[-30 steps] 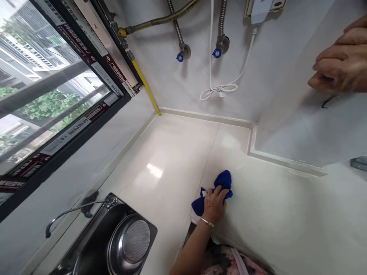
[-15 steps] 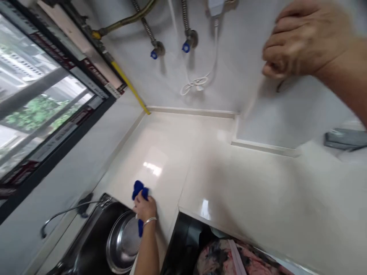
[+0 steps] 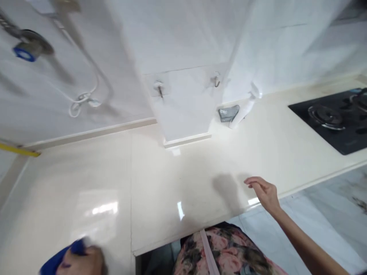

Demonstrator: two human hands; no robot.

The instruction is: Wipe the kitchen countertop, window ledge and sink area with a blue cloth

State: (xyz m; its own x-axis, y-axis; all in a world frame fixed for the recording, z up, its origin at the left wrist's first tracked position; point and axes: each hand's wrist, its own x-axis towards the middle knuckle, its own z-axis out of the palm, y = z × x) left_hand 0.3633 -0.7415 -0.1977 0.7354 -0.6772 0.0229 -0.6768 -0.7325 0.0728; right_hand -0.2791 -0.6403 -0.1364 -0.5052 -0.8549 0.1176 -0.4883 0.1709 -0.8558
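My left hand (image 3: 83, 262) is at the bottom left, its fingers closed on a blue cloth (image 3: 56, 261). The cloth is bunched up against the pale countertop (image 3: 160, 183), and part of both runs out of the picture. Motion blurs the hand somewhat. To the right, my right hand (image 3: 266, 193) hovers over the front edge of the counter. Its fingers are bent and close together, with nothing visible in them, and a shadow falls on the counter to their left.
Two hooks (image 3: 159, 88) are fixed to a jutting wall section. Beyond it lie a grey packet (image 3: 228, 114) and a white spray bottle (image 3: 243, 110). A black gas hob (image 3: 329, 118) is set in at the right. A white cable (image 3: 82, 102) and a valve (image 3: 31, 47) are at upper left.
The view has swung right, so the sink and window are gone and the hob shows. My right hand has come down from beside the wall to the counter's front edge. My left hand keeps the cloth.
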